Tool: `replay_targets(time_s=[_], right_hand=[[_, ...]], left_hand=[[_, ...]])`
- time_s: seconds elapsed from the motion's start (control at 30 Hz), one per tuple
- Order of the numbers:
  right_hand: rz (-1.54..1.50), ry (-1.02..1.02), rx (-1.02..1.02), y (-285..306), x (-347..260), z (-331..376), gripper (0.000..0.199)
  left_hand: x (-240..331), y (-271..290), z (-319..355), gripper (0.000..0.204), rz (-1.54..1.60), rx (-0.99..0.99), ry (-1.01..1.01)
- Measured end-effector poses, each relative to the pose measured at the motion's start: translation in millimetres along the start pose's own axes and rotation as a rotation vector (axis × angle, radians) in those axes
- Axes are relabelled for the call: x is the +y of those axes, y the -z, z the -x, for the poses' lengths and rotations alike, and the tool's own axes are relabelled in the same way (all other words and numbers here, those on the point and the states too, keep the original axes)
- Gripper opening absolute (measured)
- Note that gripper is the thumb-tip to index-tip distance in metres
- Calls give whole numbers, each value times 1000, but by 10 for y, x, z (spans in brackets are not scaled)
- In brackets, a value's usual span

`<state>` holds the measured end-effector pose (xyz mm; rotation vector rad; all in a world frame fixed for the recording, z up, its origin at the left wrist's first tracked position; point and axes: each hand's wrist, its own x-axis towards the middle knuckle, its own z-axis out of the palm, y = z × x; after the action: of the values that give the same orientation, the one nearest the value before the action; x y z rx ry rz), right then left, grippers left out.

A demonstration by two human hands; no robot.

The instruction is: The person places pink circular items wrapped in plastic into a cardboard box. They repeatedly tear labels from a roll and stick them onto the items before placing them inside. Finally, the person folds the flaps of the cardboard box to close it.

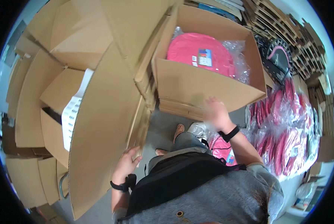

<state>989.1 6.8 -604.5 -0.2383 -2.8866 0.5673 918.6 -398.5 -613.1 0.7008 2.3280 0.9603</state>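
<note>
My left hand (128, 164), with a dark band on the wrist, is beside the tall cardboard panel of the large box (103, 127) on the left. Its fingers are loosely bent and the thumb stands apart; nothing shows in them. In front of the open carton (208, 84) is my right hand (216, 115), blurred, with its fingers stretched toward the carton's near wall. Contact there cannot be made out. Inside that carton lies a round, flat pink item (198, 52) with a label, among clear plastic wrap (239, 61).
A strip of white labels (72, 115) hangs in the large box. Pink items in clear plastic (290, 138) are piled at right, and another pink item (221, 147) lies near my legs. Wooden pallets (271, 22) are stacked at the back right. Flattened cardboard (29, 183) stands at lower left.
</note>
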Motion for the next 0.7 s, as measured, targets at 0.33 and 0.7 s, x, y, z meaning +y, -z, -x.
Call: replay_targets(time_s=[0.33,0.7], right_hand=[[368,-444,190,153,1610,-243,78],[219,-603,-316,-351,3101,-1795,95]], left_hand=[[780,-589,-1942,68,-92,43,-267],[1460,-1604,-4318,76,-384,182,-227]])
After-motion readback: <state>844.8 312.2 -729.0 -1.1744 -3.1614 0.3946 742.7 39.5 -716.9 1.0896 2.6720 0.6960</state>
